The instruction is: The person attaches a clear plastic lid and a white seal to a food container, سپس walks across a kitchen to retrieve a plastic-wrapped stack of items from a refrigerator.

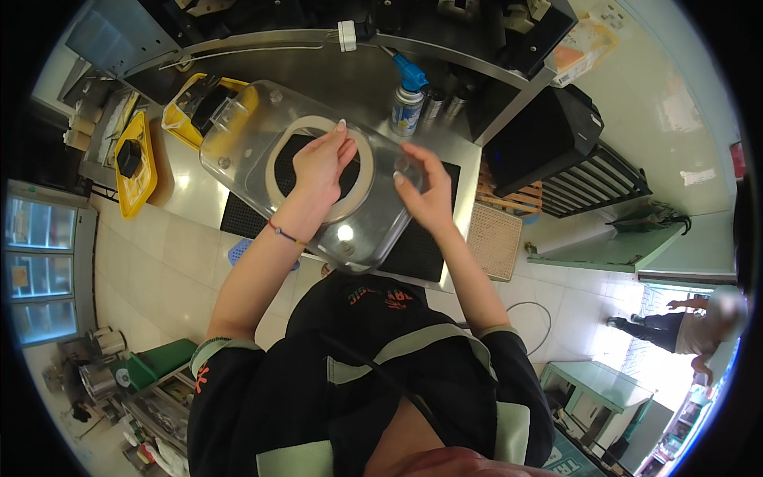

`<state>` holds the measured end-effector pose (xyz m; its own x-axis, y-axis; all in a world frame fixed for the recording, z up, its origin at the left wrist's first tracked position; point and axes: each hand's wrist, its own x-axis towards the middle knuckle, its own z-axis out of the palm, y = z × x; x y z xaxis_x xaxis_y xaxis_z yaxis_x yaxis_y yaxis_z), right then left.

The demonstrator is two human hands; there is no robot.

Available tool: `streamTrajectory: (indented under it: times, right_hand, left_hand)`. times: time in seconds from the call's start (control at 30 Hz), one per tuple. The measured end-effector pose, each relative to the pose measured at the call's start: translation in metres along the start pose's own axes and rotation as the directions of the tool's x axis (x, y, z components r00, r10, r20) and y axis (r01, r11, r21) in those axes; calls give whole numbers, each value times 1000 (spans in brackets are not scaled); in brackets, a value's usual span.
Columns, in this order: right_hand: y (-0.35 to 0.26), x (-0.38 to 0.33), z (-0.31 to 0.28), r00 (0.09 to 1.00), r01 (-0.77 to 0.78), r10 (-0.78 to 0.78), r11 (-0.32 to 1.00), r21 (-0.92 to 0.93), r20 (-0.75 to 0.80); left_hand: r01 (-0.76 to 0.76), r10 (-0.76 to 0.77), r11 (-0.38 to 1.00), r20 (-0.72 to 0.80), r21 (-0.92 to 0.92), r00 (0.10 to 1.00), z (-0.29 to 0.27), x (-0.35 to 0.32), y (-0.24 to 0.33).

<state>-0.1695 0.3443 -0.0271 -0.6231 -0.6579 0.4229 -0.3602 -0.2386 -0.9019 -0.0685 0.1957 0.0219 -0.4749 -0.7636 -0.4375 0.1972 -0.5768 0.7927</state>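
A large clear plastic container (362, 242) with rounded corners lies tilted across the steel counter. A pale beige ring (367, 171) shows on its middle, and dark matting shows inside that ring; I cannot tell whether the ring is loose or part of the container. Over the ring is my left hand (320, 167), its fingers curled and thumb pressed in; anything between the fingertips is too small to make out. At the container's right corner, my right hand (429, 195) has thumb and fingers apart; whether it touches the plastic is unclear.
Black ribbed mats (417, 253) lie under the container. Behind it stands a canister with a blue torch head (407, 103), beside small cans. Yellow trays (139, 179) hold black items at left. A steel shelf (445, 49) spans the back. Another person (695, 330) is far right.
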Motion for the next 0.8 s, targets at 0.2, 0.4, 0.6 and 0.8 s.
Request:
streamTrajectory:
  times: [0.2,0.4,0.6,0.8]
  right_hand:
    - [19,56,-58,953,-30,60,994,-104,298]
    - [-47,-51,-40,890,-450,437,886,-110,-127]
    - [-44,-61,12,869,-494,494,869,-12,-10]
    - [-34,12,2,822,-568,562,822,-50,-94]
  left_hand:
    - [158,-253,957,430,243,867,20,-24,16]
    - [-788,620,184,553,587,556,-58,16,127]
    - [-295,189,372,239,880,952,-156,102,151]
    - [-219,272,395,114,892,956,-186,7,146]
